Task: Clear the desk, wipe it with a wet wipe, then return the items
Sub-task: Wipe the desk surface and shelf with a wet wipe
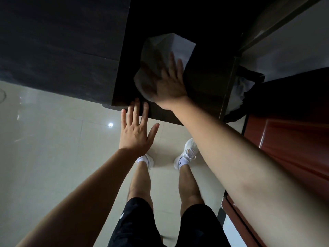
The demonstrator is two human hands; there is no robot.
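**Wiping stage on the dark desk**

Dim room, glossy pale floor tiles [53, 139], and a dark desk [204, 82] taking up the upper half of the head view. Its surface looks bare apart from the wipe, so the clearing step seems done already.

The person's right hand [169, 84] is pressed flat on the wet wipe [153, 56], fingers spread, palm pinning it to the desktop near the front edge rather than pinching it. The left hand [135, 132] is spread wide and holds nothing, fingertips just touching the desk's front edge, probably for balance.

That wipe looks thin, limp and damp: it'll bunch up or fold if pushed from one corner. Best bet is a flat palm in the middle, keeping it spread out. A bin with a dark bag [243, 91] sits to the right, just beside the desk.
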